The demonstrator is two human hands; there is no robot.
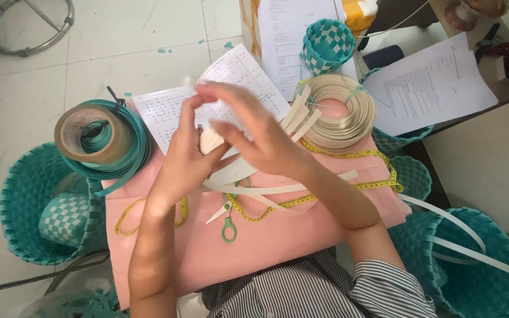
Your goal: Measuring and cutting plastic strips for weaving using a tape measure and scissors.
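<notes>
- Left hand (187, 150) pinches cream strips (237, 171) at the fingertips.
- Right hand (254, 132) fingers spread, loosely over the same strips.
- Scissors (228, 221) just below both hands; cream strip coil (340, 109) right of right hand.

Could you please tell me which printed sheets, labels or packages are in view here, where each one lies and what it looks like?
Lined notebook page: white, handwritten, behind the left hand and right hand.
Printed sheet: white, rectangular, on the right, over a teal basket.
Second printed sheet: white, top centre, beside a small checked basket.
Measuring tape: yellow, marked, looping across the pink board.
</notes>
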